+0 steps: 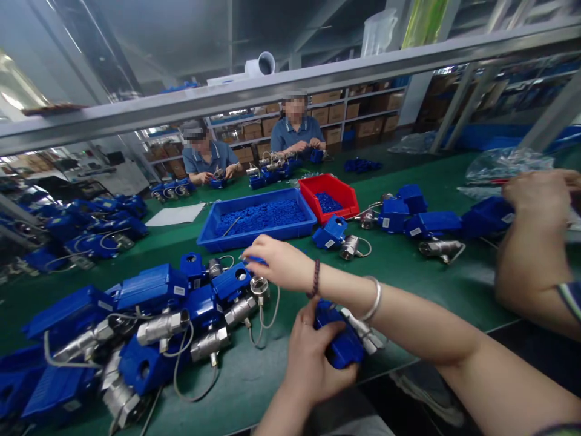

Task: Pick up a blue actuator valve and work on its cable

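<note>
Left hand (308, 357) clamped around blue valve actuator (342, 348) at near table (408, 266) edge; right hand (279, 260) crossing over, fingers closed on small blue cap (255, 260), just above heap of blue actuators (149, 315) toward near-left corner, blue tray (256, 233) beyond.
</note>
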`<state>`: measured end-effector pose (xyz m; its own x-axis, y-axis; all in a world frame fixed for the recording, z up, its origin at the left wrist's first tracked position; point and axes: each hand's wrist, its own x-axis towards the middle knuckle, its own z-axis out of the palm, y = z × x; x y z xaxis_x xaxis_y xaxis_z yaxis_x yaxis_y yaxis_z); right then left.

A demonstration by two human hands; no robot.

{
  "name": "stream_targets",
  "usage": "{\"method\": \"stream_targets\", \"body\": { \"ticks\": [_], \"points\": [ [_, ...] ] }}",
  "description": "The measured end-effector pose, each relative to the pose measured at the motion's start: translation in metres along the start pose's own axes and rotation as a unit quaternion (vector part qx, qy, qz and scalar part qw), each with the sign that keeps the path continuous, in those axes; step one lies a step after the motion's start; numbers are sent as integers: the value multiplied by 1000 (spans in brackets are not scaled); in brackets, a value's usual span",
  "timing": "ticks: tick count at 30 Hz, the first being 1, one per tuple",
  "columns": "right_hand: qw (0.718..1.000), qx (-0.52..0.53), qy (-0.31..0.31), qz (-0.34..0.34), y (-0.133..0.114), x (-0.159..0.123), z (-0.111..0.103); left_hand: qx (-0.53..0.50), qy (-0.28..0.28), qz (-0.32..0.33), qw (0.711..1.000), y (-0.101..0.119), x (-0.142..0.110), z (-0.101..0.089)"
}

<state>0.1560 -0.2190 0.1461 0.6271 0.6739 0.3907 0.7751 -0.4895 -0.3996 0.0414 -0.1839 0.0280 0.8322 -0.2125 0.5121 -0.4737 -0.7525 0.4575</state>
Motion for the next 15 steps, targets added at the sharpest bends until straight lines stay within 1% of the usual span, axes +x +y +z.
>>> {"method": "stream_targets", "body": {
  "ticks": [1, 2, 3, 4, 5, 6, 7, 8, 9, 10, 11, 12, 13, 14, 15],
  "points": [
    [999, 7, -1, 49, 20, 14, -3, -18, 0, 9, 1000, -1, -5, -2],
    [995, 12, 4, 103, 42, 19, -5, -36, 1, 13, 999, -2, -10, -4],
    [989, 7, 8, 148, 65, 15, -6, -49, 4, 12, 999, -3, -16, -6],
    [982, -2, 9, 189, 86, 0, -7, -57, 9, 7, 998, -5, -21, -8],
    [973, -8, 5, 231, 104, -22, -8, -56, 18, -1, 998, -7, -26, -9],
    [964, -12, -2, 266, 117, -52, -7, -51, 28, -8, 998, -9, -29, -10],
    [957, -14, -7, 291, 124, -87, -5, -44, 38, -15, 998, -12, -30, -11],
    [950, -19, -7, 310, 125, -125, -3, -37, 47, -20, 998, -14, -30, -11],
    [945, -28, 1, 325, 120, -163, 1, -32, 49, -24, 998, -16, -28, -11],
    [943, -36, 23, 331, 110, -200, 4, -27, 51, -28, 998, -17, -24, -10],
    [943, -43, 102, 314, 96, -232, 8, -24, 54, -33, 998, -18, -19, -8],
    [941, -64, 167, 288, 79, -258, 11, -22, 56, -40, 997, -18, -14, -6],
    [941, -96, 200, 255, 60, -277, 13, -19, 56, -46, 997, -18, -8, -3],
    [944, -129, 225, 202, 40, -287, 14, -17, 55, -53, 997, -17, -3, 0],
    [953, -149, 228, 133, 22, -290, 14, -15, 53, -59, 997, -15, 2, 3]
  ]
}}
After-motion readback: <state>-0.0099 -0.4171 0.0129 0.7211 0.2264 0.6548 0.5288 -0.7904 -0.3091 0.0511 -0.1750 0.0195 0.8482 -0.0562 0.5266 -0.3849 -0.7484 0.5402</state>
